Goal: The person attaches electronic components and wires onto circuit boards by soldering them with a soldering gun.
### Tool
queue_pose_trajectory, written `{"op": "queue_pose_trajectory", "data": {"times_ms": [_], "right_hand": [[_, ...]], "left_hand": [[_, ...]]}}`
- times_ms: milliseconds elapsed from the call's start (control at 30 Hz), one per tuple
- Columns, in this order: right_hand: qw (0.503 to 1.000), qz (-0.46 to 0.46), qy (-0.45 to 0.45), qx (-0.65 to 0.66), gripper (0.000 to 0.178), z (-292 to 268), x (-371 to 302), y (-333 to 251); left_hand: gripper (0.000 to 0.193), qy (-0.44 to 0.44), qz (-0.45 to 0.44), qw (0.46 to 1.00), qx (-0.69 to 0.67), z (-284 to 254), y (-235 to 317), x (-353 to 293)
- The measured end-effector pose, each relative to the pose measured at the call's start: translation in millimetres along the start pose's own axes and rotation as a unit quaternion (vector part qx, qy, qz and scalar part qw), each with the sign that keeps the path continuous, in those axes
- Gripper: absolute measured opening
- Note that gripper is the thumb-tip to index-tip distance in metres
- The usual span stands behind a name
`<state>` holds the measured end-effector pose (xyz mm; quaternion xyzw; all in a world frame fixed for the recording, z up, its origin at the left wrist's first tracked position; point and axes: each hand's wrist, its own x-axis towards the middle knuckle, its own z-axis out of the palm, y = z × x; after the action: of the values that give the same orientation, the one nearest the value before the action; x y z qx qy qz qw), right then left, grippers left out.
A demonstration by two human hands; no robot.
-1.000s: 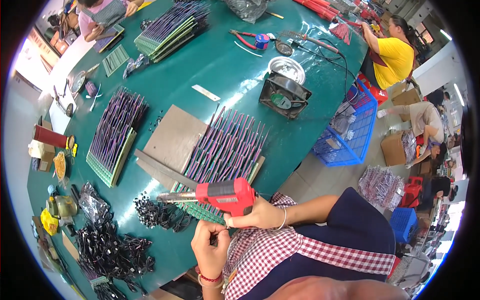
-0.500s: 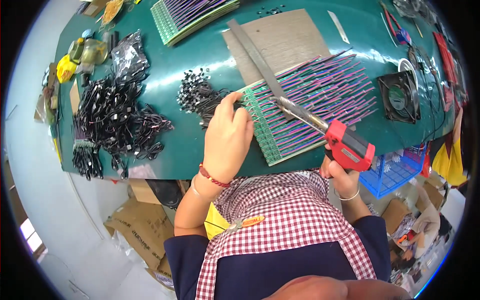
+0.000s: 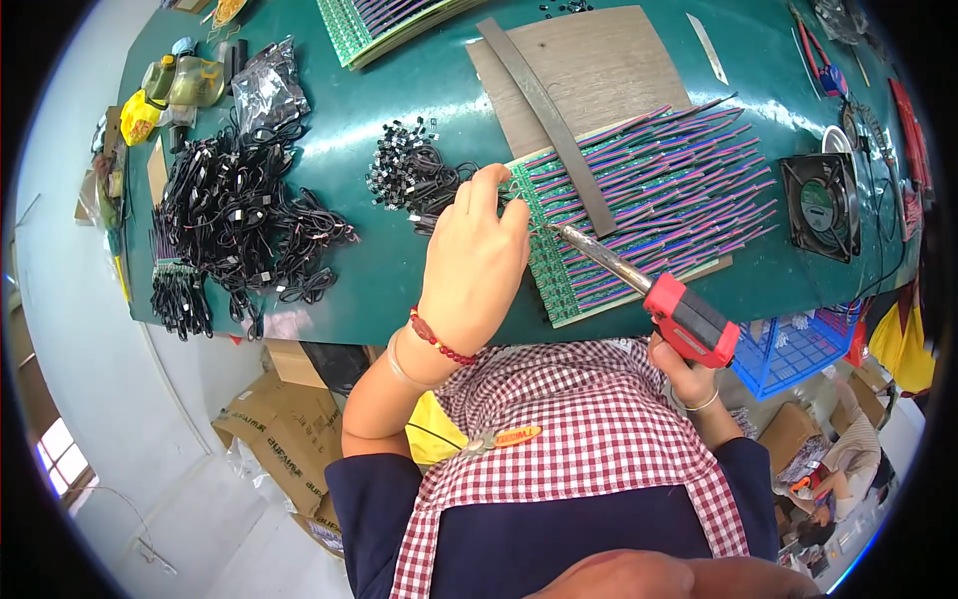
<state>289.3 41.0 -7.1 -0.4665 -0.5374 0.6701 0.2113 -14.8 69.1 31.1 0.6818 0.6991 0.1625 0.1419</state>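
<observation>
My right hand (image 3: 683,371) grips a red and black soldering gun (image 3: 696,321). Its metal barrel points up and left, with the tip at the left part of a green circuit board panel (image 3: 562,290). Rows of pink, blue and dark wires (image 3: 689,185) run from the panel toward the right. My left hand (image 3: 477,250) is at the panel's left edge, index finger and thumb bent toward each other; what they pinch is too small to make out. A flat metal bar (image 3: 549,125) lies slantwise over the panel and wires. Black cables with small connectors (image 3: 404,170) lie just left of my left hand.
On the green table (image 3: 329,190) a large heap of black cables (image 3: 230,215) lies at left. More panels (image 3: 349,30) are stacked at the back. A brown board (image 3: 589,65) extends behind the work. A square fan (image 3: 820,208) stands at right, above a blue basket (image 3: 793,349).
The soldering gun's tip has moved down and left along the panel, closer to my left fingers, and clear of the metal bar. The whole view has shifted slightly.
</observation>
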Motion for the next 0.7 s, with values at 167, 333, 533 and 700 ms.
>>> {"op": "queue_pose_trajectory", "data": {"times_ms": [167, 333, 533, 700], "right_hand": [[0.998, -0.042, 0.027, -0.043, 0.025, 7.0, 6.3, -5.7], [0.998, -0.027, 0.04, -0.038, 0.026, 8.9, 4.7, -4.3], [0.996, -0.051, 0.029, -0.062, 0.022, 9.6, 9.8, -1.9], [0.992, -0.089, 0.031, -0.087, 0.022, 11.0, 10.8, -0.6]], "left_hand": [[0.015, 0.0, 0.043, 0.998, 0.056, -1.5, 1.2, 4.9], [0.016, -0.024, 0.043, 0.996, 0.08, -3.5, 4.0, 6.7], [0.017, -0.041, 0.036, 0.995, 0.079, -4.5, 4.5, 7.6], [0.018, -0.032, 0.038, 0.996, 0.08, -3.5, 4.7, 7.9]]}}
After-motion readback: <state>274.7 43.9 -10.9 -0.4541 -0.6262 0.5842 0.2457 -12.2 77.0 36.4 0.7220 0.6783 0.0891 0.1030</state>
